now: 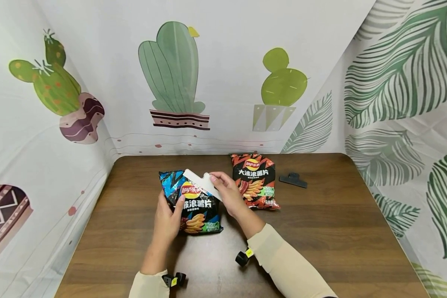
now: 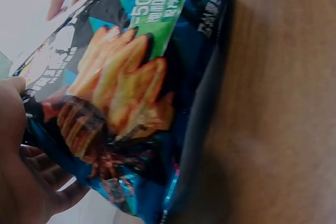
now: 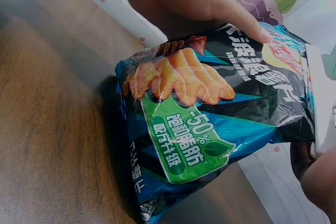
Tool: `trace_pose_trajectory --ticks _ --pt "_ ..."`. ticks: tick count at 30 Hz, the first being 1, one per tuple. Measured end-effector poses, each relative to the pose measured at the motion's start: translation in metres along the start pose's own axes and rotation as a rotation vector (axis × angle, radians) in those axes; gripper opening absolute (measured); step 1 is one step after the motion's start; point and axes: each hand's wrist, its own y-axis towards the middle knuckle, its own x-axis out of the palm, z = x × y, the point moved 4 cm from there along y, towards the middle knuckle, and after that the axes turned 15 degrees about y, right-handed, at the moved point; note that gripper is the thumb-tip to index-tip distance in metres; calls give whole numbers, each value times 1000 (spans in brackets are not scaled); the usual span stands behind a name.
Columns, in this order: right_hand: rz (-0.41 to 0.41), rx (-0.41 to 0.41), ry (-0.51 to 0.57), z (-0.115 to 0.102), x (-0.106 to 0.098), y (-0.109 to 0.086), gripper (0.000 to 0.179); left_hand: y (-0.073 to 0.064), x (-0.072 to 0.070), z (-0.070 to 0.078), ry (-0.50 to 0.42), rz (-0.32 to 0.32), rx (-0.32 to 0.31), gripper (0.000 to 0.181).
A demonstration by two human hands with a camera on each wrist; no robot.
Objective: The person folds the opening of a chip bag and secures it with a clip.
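Note:
A blue and black bag of potato chips is tilted up over the table, its lower edge near the wood. My left hand grips the bag's left side, thumb across the front and fingers behind. With my right hand I hold a white bag clip by its handle. The clip lies slantwise across the top of the bag; in the right wrist view the white clip runs along the bag's top edge. Whether its jaws have closed on the bag I cannot tell.
Behind my right hand lies a red and black bag of chips. To its right a black bag clip rests on the brown wooden table. A printed cloth with cacti and leaves hangs along the table's back and sides.

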Motion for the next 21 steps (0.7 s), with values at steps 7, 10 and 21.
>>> trace_pose_trajectory --ticks 7,10,21 --pt "14 -7 -6 2 -2 2 32 -5 10 -7 -1 -5 11 74" --pt "22 -9 2 2 -3 3 32 -7 12 -9 0 -24 10 74" --pt "64 -11 0 8 -6 8 32 -6 20 -17 18 -63 21 75"
